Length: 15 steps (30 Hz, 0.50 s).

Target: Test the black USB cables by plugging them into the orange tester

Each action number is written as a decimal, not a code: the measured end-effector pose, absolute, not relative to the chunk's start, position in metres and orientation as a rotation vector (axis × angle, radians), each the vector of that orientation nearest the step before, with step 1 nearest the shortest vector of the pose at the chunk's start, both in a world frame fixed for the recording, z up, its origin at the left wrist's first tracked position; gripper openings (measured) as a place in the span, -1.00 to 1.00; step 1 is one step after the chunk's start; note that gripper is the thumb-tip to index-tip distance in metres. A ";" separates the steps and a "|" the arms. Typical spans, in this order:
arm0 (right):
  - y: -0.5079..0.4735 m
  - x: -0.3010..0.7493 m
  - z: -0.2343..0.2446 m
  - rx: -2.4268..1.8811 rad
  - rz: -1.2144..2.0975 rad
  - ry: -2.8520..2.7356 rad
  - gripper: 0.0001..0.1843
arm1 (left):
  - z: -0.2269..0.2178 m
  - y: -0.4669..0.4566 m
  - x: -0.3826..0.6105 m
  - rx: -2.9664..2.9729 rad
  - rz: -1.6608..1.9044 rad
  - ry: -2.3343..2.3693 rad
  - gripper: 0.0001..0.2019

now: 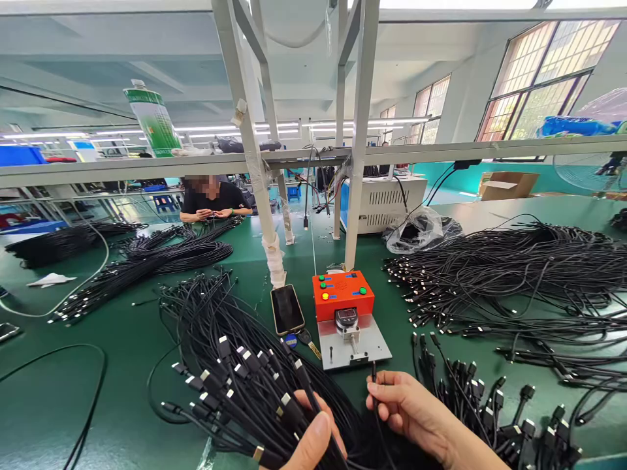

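Observation:
In the lower middle, my left hand [313, 437] is closed around a black cable [306, 385] whose metal-tipped plug points up and away. Just left of it fans out a thick bundle of black cables [235, 385] with many silver-tipped plugs. My right hand [409, 405] pinches another cable's black plug [374, 373] upright between thumb and fingers. That plug is close to the front edge of a tester with an orange box [343, 294], a metal plate [328, 339] and a small digital gauge [346, 318]. A yellow lamp is lit on the box.
A phone [287, 309] and keys [309, 343] lie left of the tester. Large cable piles [514, 274] cover the right side, with more plugs [490, 405] near my right forearm. Metal posts [359, 130] rise behind the tester. A co-worker [214, 196] sits across the table.

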State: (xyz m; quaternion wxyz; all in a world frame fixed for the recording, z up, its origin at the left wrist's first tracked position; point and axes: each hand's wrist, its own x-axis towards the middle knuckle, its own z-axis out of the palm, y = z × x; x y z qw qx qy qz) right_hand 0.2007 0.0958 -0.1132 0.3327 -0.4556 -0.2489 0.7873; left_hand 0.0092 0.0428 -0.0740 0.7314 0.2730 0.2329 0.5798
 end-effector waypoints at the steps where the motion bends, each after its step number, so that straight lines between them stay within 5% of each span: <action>1: 0.096 0.204 -0.108 -1.191 2.012 -0.611 -0.75 | -0.075 0.045 0.009 0.601 1.265 0.493 -0.92; 10: 0.097 0.282 0.027 -0.988 1.341 -0.730 -0.71 | -0.080 0.059 0.005 0.600 1.208 0.432 -0.77; 15: 0.093 0.275 0.031 -1.316 0.822 -1.046 -0.72 | -0.066 0.044 0.008 0.587 1.257 0.498 -0.86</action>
